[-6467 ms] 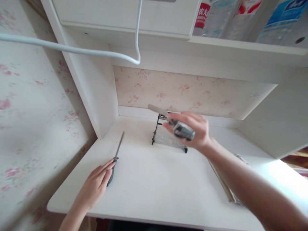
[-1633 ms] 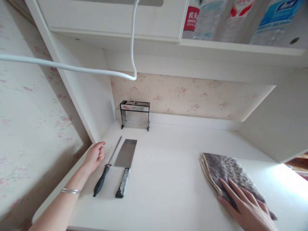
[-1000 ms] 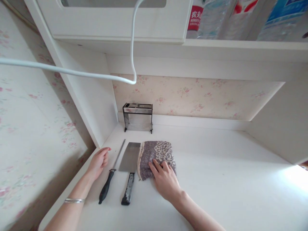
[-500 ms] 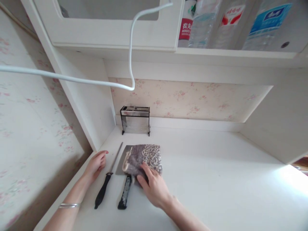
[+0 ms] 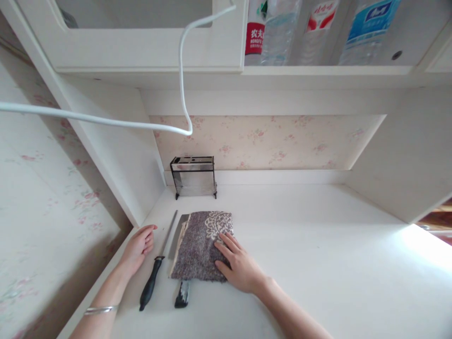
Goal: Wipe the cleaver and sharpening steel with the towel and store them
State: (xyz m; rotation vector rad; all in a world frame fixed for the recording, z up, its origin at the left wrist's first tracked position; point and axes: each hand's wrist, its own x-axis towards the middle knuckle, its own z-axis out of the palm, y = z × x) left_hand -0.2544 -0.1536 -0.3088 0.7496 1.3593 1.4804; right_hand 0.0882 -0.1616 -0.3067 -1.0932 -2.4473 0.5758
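Observation:
My right hand [image 5: 240,264] lies on a folded grey-brown towel [image 5: 201,249] with a cream pattern, its fingers spread flat over the right part. Under the towel is a flat-bladed knife, probably a cleaver; a strip of its grey blade [image 5: 176,242] shows at the left and the end of its worn black handle [image 5: 182,295] at the front. To the left lies a sharpening steel [image 5: 151,282] with a black handle. My left hand [image 5: 138,247] rests on the counter left of the steel, fingers curled in, with nothing seen in it.
A metal knife block [image 5: 194,176] with black edges stands at the back of the white counter [image 5: 300,263]. A white cable [image 5: 116,123] hangs across the upper left. Overhead, a cabinet shelf [image 5: 328,70] holds several plastic bottles [image 5: 319,28]. Side panels bound the counter.
The towel has unfolded toward the front and now covers more of the knife handle. My right hand has shifted slightly right and flattened on it. The view has turned slightly.

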